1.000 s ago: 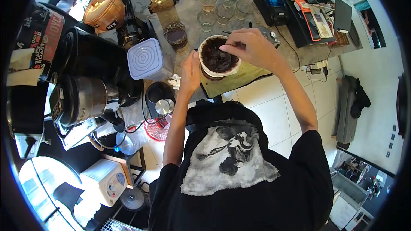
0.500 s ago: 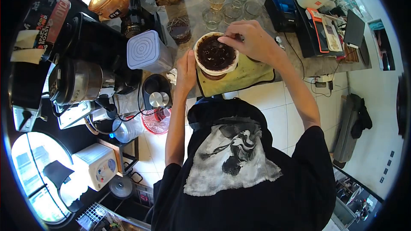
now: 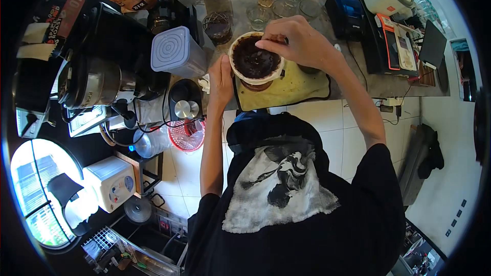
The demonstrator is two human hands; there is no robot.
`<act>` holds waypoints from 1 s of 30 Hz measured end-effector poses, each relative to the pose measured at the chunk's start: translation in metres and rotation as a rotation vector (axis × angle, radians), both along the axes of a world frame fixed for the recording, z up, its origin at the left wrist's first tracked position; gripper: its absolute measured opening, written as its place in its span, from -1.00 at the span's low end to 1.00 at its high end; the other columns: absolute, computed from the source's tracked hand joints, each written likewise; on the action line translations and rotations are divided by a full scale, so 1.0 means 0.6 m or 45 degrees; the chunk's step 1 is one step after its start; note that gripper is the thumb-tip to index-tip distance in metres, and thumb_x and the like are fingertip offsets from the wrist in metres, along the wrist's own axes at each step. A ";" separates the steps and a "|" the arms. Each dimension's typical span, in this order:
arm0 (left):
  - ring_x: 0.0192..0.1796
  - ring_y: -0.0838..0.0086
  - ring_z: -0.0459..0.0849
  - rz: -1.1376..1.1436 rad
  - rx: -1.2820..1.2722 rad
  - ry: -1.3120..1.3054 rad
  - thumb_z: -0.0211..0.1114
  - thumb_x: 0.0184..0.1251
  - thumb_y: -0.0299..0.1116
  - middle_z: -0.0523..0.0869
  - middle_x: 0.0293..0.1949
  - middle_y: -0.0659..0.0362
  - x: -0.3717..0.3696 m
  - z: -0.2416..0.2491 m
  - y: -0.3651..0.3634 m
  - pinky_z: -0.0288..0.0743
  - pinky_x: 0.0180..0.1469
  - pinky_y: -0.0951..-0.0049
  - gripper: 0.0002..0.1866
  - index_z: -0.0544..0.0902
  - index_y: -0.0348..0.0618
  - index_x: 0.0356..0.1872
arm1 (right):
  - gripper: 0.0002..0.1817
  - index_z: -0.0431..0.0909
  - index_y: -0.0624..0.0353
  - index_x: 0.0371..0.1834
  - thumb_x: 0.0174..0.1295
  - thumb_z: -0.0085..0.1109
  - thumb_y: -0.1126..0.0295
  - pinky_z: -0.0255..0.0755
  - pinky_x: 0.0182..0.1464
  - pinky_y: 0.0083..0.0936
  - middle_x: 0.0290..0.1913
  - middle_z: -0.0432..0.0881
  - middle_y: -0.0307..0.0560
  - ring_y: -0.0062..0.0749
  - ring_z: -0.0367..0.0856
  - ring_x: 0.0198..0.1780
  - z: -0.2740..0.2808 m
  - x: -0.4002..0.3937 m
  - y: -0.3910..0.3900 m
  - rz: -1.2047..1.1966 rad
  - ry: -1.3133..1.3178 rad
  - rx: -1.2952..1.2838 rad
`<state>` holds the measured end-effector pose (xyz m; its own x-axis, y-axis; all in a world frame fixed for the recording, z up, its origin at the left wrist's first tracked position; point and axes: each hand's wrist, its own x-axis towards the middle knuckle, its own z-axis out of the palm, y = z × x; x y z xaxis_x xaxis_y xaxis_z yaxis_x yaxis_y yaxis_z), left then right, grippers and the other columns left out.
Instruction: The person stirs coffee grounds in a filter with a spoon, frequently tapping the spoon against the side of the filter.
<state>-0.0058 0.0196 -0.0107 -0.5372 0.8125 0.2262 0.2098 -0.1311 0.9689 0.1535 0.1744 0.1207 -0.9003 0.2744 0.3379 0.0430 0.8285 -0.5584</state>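
Observation:
A coffee dripper [image 3: 280,69] with a pale rim holds dark, wet coffee grounds [image 3: 255,62]. It rests above a brown round base [image 3: 257,86] on a yellow-green cloth [image 3: 302,89]. My left hand [image 3: 221,79] presses its fingers against the dripper's left side, steadying the rim. Over the right part of the dripper hovers my right hand [image 3: 299,43], thumb and fingers pinched together. What the pinch holds is hidden behind the fingers. Beneath the right wrist, a dark round object [image 3: 308,69] is partly covered.
Several clear glasses [image 3: 260,16] stand behind the dripper. A patterned glass of dark liquid [image 3: 217,28] and a lidded plastic container [image 3: 176,51] are to the left. Coffee machinery [image 3: 92,89] fills the far left. At right sit a black printer [image 3: 345,15] and a card terminal [image 3: 388,43].
The view has shifted slightly. My right hand stays pinched above the grounds and has turned a little, while the left remains against the dripper. The grounds' surface pattern looks different.

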 end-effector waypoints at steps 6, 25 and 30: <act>-0.47 0.51 0.26 0.027 0.008 0.024 -0.13 0.69 -0.20 0.35 -0.56 0.19 -0.001 -0.010 0.002 0.19 -0.40 0.35 -0.56 0.43 -0.31 -0.41 | -0.71 0.60 0.33 -0.44 0.29 0.35 0.29 0.38 -0.39 -0.38 -0.55 0.53 -0.06 -0.26 0.49 -0.52 -0.014 -0.010 0.004 0.011 0.159 0.022; -0.43 0.55 0.24 0.051 0.008 0.059 -0.14 0.69 -0.21 0.35 -0.54 0.22 0.004 -0.003 -0.001 0.19 -0.38 0.39 -0.56 0.42 -0.32 -0.40 | -0.70 0.61 0.33 -0.44 0.29 0.35 0.28 0.41 -0.38 -0.38 -0.53 0.58 -0.03 -0.22 0.56 -0.50 0.006 -0.013 0.005 0.067 0.076 0.008; -0.30 0.65 0.36 -0.003 -0.104 0.075 -0.14 0.71 -0.16 0.44 -0.41 0.32 -0.003 -0.003 -0.009 0.33 -0.23 0.56 -0.59 0.49 -0.26 -0.28 | -0.73 0.63 0.35 -0.40 0.27 0.35 0.31 0.45 -0.36 -0.36 -0.50 0.62 0.03 -0.15 0.58 -0.50 0.000 -0.013 0.013 0.030 0.073 0.097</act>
<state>-0.0079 0.0139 -0.0122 -0.5229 0.8309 0.1903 0.2667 -0.0526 0.9623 0.1455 0.1823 0.1210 -0.8846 0.2250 0.4084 -0.0074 0.8689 -0.4948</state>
